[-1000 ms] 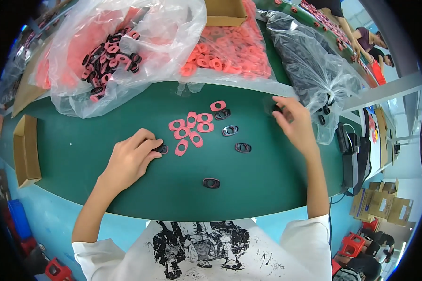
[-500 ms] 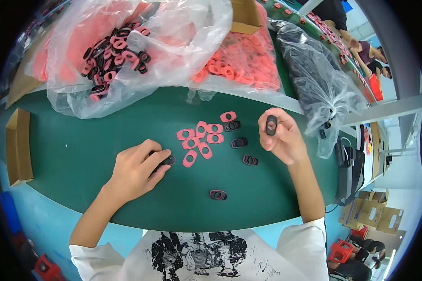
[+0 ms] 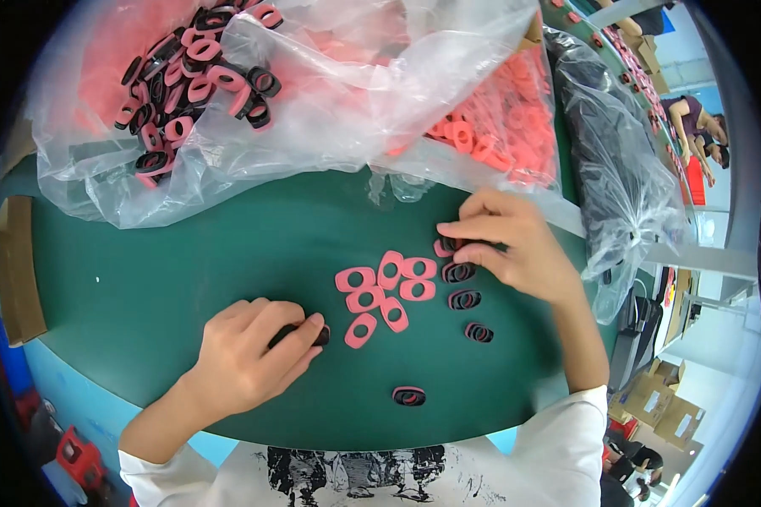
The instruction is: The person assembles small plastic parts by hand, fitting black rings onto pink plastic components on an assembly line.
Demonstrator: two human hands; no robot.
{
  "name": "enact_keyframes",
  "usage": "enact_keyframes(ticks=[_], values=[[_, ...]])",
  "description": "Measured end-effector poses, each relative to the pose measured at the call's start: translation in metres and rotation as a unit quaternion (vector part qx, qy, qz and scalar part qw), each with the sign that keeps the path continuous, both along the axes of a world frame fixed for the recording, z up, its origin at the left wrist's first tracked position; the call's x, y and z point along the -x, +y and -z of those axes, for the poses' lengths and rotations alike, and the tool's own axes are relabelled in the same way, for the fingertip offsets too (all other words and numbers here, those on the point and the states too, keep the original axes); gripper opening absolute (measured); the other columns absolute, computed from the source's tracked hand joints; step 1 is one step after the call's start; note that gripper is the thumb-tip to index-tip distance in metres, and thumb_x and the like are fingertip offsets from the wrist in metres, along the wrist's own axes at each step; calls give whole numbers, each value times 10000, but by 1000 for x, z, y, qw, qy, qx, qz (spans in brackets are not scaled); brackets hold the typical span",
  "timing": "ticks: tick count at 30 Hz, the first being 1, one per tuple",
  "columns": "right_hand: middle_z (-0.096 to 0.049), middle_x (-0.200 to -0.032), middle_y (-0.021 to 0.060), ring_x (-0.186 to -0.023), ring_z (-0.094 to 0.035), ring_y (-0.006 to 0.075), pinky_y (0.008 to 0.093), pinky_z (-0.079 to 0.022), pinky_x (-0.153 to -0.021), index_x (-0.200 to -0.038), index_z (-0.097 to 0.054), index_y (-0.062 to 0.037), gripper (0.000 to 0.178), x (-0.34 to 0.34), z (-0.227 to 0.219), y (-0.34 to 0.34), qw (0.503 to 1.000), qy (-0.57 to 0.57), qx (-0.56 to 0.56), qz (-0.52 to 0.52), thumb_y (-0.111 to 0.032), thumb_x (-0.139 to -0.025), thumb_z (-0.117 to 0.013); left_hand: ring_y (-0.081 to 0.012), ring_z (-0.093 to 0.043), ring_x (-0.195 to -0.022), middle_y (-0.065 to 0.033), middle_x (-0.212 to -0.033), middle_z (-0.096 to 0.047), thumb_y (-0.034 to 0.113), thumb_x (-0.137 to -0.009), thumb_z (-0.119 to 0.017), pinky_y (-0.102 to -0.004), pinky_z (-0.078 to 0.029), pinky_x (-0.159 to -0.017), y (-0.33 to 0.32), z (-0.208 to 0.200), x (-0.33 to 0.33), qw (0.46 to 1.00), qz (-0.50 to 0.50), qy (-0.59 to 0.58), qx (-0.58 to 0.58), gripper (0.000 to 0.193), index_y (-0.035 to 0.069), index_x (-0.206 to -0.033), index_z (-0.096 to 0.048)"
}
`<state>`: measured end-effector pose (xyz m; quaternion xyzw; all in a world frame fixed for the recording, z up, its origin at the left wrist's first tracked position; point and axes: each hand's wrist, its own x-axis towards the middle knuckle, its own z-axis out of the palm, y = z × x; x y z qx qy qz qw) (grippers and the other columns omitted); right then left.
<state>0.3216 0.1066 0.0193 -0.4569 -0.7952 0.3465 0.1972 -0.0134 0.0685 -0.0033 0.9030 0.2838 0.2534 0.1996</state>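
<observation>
My right hand (image 3: 511, 245) pinches a black oval ring piece (image 3: 452, 243) between thumb and fingers, down at a pink oval ring (image 3: 440, 248) on the table. Just nearer than it lie black pieces with pink showing through their holes, such as this black-and-pink piece (image 3: 464, 300). Another black-and-pink piece (image 3: 409, 395) lies alone toward the near edge. Curled on the table to the left, my left hand (image 3: 249, 355) is closed around black ring pieces (image 3: 322, 336); how many is hidden. Between the hands several loose pink rings (image 3: 364, 299) lie flat in a cluster.
A clear plastic bag (image 3: 254, 160) with joined black-and-pink rings spreads across the back left of the green table (image 3: 161, 262). Behind are a bag of pink rings (image 3: 516, 118) and a tied bag of black pieces (image 3: 609, 144). A cardboard box (image 3: 19, 270) stands left.
My right hand has lowered the black ring from above the table to the farthest pink ring, turning palm down. My left hand keeps its black pieces. The view has shifted.
</observation>
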Motion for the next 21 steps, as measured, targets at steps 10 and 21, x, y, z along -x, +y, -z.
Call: enact_keyframes(ticks=[10, 21], values=[[-571, -938, 68, -779, -605, 181, 293, -496, -652, -1068, -722, -48, 383, 10, -11, -4, 999, -26, 29, -27, 110, -720, -735, -164, -551, -602, -55, -870, -566, 94, -679, -767, -297, -423, -486, 2, 5, -1, 999, -3, -29, -22, 301, 18, -959, -685], [-555, -930, 90, -781, -635, 181, 271, -565, -661, -1059, -708, -14, 409, 19, -21, 7, 991, -100, 52, -69, 208, -720, -652, -243, -570, -681, -89, -895, -556, 63, -644, -798, -364, -451, -552, 2, -8, -3, 996, 7, 20, 82, 341, 19, -945, -645]])
